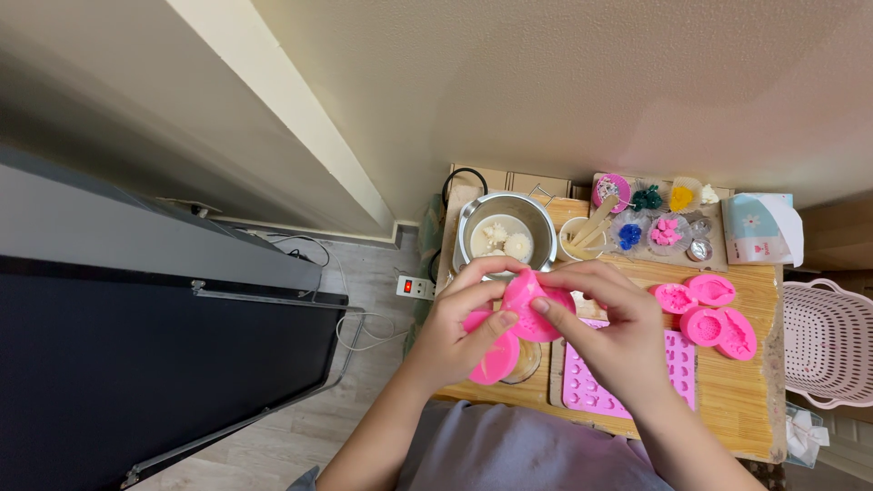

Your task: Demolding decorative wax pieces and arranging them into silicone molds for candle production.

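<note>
A round pink silicone mould [530, 309] sits pinched between both hands above the wooden table [737, 391]. The left hand [459, 332] clamps its lower edge, thumb pressed on top, with a 2nd pink mould [496, 359] tucked under the fingers. The right hand [609, 327] grips the upper rim. Just beyond the grip stands a metal pot [506, 232] holding pale lumps; right of it lie 4 small pink moulds [709, 314], and below it a flat pink tray mould [627, 377].

Pink mould tray [677, 364] partly hidden behind right hand [609, 336]; glass jar [526, 364] mostly covered, contents perhaps wax, unclear.
</note>
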